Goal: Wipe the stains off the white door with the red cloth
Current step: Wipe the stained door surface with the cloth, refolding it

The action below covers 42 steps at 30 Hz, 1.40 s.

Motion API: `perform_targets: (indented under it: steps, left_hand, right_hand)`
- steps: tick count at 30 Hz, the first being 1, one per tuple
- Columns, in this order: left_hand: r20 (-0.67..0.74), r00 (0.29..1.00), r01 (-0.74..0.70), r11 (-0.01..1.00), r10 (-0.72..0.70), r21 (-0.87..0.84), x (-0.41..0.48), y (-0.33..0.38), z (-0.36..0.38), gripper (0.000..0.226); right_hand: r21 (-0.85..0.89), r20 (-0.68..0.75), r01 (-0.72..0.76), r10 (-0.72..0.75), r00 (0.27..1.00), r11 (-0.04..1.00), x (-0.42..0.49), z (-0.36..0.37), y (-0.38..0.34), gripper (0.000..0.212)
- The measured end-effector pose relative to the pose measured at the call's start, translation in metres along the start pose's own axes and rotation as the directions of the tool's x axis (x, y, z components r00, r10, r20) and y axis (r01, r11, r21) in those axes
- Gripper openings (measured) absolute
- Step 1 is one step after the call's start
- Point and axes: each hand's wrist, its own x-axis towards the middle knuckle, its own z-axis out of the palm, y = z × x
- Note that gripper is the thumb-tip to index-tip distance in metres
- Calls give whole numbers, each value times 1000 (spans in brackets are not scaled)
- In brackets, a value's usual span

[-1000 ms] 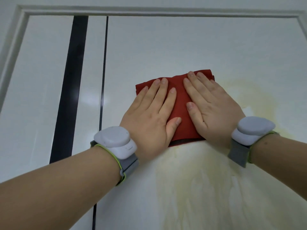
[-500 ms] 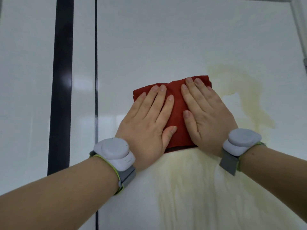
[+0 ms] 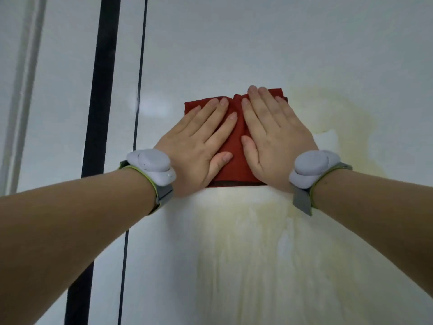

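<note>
A folded red cloth [image 3: 236, 146] lies flat against the white door [image 3: 234, 43]. My left hand [image 3: 199, 146] presses its left half with the fingers spread. My right hand [image 3: 274, 141] presses its right half, fingertips at the cloth's top edge. Between the two hands the cloth is slightly bunched. A pale yellow stain [image 3: 257, 242] spreads in streaks below the cloth. The stain also curves in an arc [image 3: 346, 113] to the cloth's right. Most of the cloth is hidden under my hands.
A wide black vertical stripe [image 3: 100, 90] and a thin black line [image 3: 140, 66] run down the door left of my hands. The door frame moulding [image 3: 23, 90] stands at the far left. Grey wrist devices sit on both wrists.
Both hands and the cloth have slid a little down the door, past the top of the stain arc. The hands are closer together. The door's top frame has left the view.
</note>
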Motion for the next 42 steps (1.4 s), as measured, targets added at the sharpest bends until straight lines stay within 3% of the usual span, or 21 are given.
perform_targets:
  steps: [9,15,26,42]
  left_hand:
    - [-36,994,102,993,-100,63,24,-8,-1,65]
    - [-35,981,193,981,-193,-3,19,0,1,65]
    - [-159,968,197,980,-193,10,15,2,13,62]
    - [-85,977,196,980,-198,-24,-20,28,9,66]
  right_hand:
    - [48,-49,5,-3,999,999,33,9,20,64]
    - [20,-21,-21,21,1000,1000,31,5,13,65]
    - [-33,-68,-47,45,997,998,25,4,6,61]
    - [1,-38,-79,79,996,997,-12,2,-19,61]
